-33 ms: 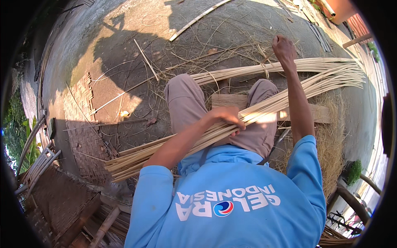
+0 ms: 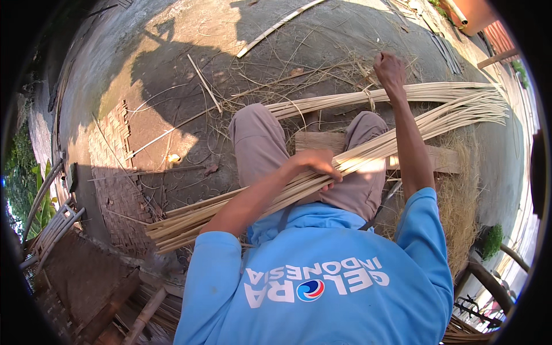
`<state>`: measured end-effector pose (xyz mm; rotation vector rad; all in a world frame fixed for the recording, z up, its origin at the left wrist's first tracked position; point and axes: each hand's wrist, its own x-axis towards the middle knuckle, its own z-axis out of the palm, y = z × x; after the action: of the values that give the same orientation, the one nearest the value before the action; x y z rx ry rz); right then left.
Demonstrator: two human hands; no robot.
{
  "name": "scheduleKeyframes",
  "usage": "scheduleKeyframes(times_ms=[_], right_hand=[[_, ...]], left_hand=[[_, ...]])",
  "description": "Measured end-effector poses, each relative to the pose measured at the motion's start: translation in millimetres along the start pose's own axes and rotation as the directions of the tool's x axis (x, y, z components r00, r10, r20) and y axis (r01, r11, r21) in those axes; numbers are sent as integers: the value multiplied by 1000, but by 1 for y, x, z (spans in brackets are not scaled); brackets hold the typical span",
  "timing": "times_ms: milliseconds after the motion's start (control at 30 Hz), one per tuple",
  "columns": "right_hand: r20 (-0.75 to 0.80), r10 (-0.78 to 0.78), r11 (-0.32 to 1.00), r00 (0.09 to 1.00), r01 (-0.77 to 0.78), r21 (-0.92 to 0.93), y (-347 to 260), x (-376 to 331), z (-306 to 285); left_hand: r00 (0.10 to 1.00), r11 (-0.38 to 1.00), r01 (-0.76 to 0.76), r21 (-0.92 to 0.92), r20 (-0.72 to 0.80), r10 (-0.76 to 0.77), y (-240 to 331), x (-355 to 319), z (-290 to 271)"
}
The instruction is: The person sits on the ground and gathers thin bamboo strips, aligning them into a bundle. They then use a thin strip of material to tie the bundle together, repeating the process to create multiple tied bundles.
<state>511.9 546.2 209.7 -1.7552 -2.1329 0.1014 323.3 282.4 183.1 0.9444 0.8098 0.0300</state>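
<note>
One woven mat (image 2: 118,184), loose fibres (image 2: 460,215) | two strip bundles (image 2: 374,146), right forearm (image 2: 417,158) crossing both | left hand (image 2: 316,161) closed round nearer one | right hand (image 2: 390,71) fisted, contents unclear

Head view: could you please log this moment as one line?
left hand: closed around pale strip bundle; right hand: fisted, contents unclear; pale strip bundle: slanting across lap; second bundle: beyond knees

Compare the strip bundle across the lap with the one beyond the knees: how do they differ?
The lap bundle is gripped by the left hand; the far bundle shows no hand gripping it. The lap bundle slants up from lower left, while the far bundle runs nearly level across the picture. A tie shows around the far bundle; none is visible on the lap bundle. Both are pale, thin strips.
</note>
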Motion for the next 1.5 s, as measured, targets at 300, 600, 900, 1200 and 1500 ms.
scheduleKeyframes(times_ms=[300, 600, 900, 1200, 1500], right_hand=[[635, -346, 908, 691, 75, 413, -102, -114, 188], [747, -221, 958, 627, -2, 285, -110, -137, 218], [776, -193, 691, 601, -478, 542, -72, -101, 120], [852, -228, 413, 471, -746, 523, -21, -120, -30], [901, -324, 202, 288, -910, 363, -3, -170, -50]], left_hand=[[1000, 1000, 14, 4, -26, -14, -2, -1, 3], [999, 1000, 27, 1, -26, -27, -5, 0, 1], [998, 998, 54, -36, 17, -54, -9, -1, -7], [950, 985, -166, 35, -260, 170, -23, 23, -22], [484, 878, -275, 391, -733, 478, -29, 9, -7]])
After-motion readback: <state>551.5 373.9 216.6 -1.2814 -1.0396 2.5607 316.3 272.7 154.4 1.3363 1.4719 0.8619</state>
